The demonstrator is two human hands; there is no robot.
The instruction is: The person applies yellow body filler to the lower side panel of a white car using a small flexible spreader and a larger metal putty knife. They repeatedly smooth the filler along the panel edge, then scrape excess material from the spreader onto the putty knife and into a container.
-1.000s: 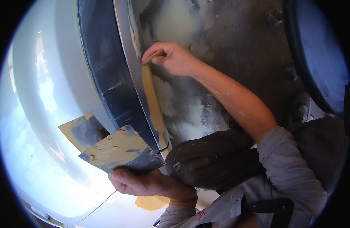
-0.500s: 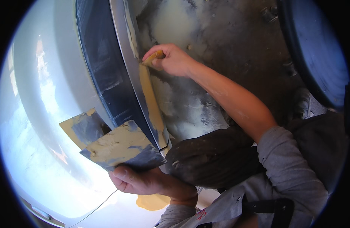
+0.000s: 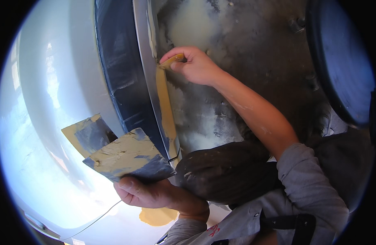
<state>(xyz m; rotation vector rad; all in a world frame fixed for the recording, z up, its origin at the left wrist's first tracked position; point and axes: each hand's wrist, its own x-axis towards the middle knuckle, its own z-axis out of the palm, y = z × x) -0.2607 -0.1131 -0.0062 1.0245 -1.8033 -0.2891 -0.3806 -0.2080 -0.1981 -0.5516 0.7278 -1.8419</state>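
My right hand (image 3: 198, 69) pinches a small yellow putty spreader (image 3: 171, 62). The spreader's tip meets the lower edge of a silver car sill (image 3: 145, 57), at the upper end of a smeared strip of tan filler (image 3: 166, 110). Closer to me, my left hand (image 3: 143, 194) grips a flat grey plate (image 3: 124, 153) by its near edge, thumb on top. Tan putty is spread thickly over much of that plate. A second putty-smeared plate (image 3: 90, 134) sticks out behind it, partly covered; how it is held is hidden.
A glossy light-coloured car body (image 3: 65, 106) fills the left side, with a dark band (image 3: 124, 81) along the sill. Another tan filler patch (image 3: 157, 216) shows on the panel below my left hand. Stained floor (image 3: 253, 53) lies right of the sill. A dark-rimmed round object (image 3: 343, 57) stands at the upper right.
The view has shifted, so the car and sill appear farther right. My right hand stays at the sill edge while the spreader's angle changes slightly. My left hand still holds the plate.
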